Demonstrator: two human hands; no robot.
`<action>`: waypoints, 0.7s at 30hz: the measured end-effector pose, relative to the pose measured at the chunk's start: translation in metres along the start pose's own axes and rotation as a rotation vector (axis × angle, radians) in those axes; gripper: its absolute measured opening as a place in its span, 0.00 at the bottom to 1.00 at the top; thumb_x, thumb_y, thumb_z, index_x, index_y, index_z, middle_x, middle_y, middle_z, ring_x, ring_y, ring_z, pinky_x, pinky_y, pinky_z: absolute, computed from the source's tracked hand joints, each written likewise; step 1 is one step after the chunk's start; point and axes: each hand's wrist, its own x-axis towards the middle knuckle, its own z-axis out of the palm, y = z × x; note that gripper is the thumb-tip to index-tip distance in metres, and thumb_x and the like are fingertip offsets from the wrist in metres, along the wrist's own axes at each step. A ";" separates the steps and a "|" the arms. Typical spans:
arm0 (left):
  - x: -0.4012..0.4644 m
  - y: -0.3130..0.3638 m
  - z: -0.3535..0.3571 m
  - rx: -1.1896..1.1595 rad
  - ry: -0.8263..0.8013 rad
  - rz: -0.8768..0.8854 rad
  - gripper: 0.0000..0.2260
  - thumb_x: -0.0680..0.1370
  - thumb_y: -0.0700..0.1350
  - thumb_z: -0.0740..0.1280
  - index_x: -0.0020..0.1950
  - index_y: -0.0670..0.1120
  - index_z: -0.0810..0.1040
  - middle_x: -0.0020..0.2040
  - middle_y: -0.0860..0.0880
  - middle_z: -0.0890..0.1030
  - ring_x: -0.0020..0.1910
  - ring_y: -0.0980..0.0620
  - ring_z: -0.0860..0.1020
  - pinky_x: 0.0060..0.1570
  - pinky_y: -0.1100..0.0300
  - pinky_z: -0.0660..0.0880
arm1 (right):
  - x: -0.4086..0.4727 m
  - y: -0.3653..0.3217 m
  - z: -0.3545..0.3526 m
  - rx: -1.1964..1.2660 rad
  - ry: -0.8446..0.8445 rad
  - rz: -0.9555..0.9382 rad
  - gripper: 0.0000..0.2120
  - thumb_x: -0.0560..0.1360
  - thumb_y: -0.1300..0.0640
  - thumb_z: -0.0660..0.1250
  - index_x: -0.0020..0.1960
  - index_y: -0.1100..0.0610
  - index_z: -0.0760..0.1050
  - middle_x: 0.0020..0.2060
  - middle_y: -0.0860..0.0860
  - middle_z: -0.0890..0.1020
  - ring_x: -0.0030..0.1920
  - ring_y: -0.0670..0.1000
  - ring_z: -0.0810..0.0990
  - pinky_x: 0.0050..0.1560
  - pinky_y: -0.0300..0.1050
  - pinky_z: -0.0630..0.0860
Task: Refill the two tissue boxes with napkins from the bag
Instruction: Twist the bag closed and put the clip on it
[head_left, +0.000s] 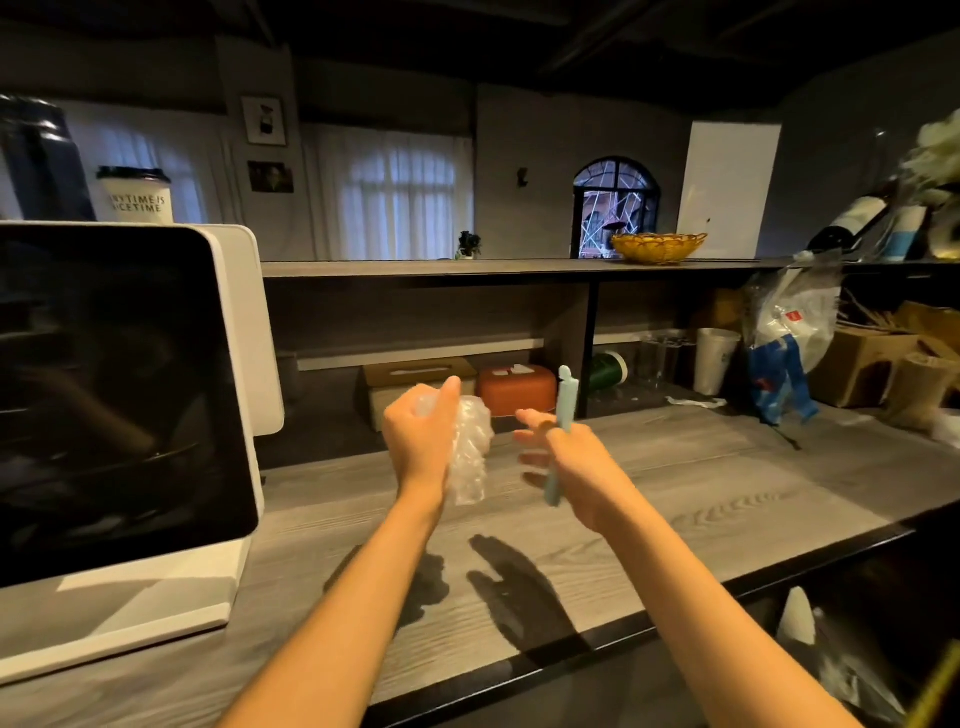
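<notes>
Two tissue boxes, a tan one (415, 382) and an orange one (517, 388), are sitting under the shelf on the grey counter (727, 467). Your left hand (422, 436) is clutching crumpled clear plastic wrap (470, 452). Your right hand (574, 462) is gripping a pale blue tool (561, 431), front fingers spreading apart.

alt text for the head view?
Above a grey wooden counter, the left hand grips crumpled clear plastic and the right hand holds a pale blue tool. Behind sit a tan tissue box and an orange tissue box.

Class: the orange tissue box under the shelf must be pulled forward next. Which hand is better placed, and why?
Right, probably. The right hand sits nearer the orange tissue box, holding only a slim blue tool with fingers spread; the left hand grips crumpled plastic.
</notes>
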 end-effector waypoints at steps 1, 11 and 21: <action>0.004 -0.001 -0.003 0.021 -0.009 0.000 0.12 0.78 0.46 0.70 0.36 0.45 0.79 0.33 0.49 0.79 0.35 0.53 0.79 0.40 0.55 0.78 | 0.002 0.002 -0.005 -0.010 0.090 -0.048 0.16 0.81 0.51 0.62 0.63 0.59 0.76 0.42 0.52 0.83 0.41 0.49 0.82 0.47 0.48 0.79; 0.000 0.012 -0.002 0.023 -0.361 -0.093 0.25 0.79 0.60 0.63 0.49 0.37 0.83 0.42 0.39 0.84 0.41 0.46 0.82 0.46 0.53 0.79 | -0.007 0.001 -0.005 -0.520 0.004 -0.296 0.17 0.82 0.44 0.54 0.46 0.56 0.69 0.32 0.49 0.71 0.27 0.43 0.65 0.25 0.37 0.63; 0.005 0.014 -0.004 0.205 -0.418 -0.114 0.11 0.80 0.50 0.67 0.42 0.45 0.81 0.40 0.45 0.82 0.41 0.48 0.82 0.44 0.50 0.79 | -0.008 0.007 -0.020 -0.870 -0.021 -0.539 0.06 0.79 0.48 0.66 0.48 0.50 0.78 0.32 0.47 0.79 0.28 0.44 0.75 0.27 0.38 0.69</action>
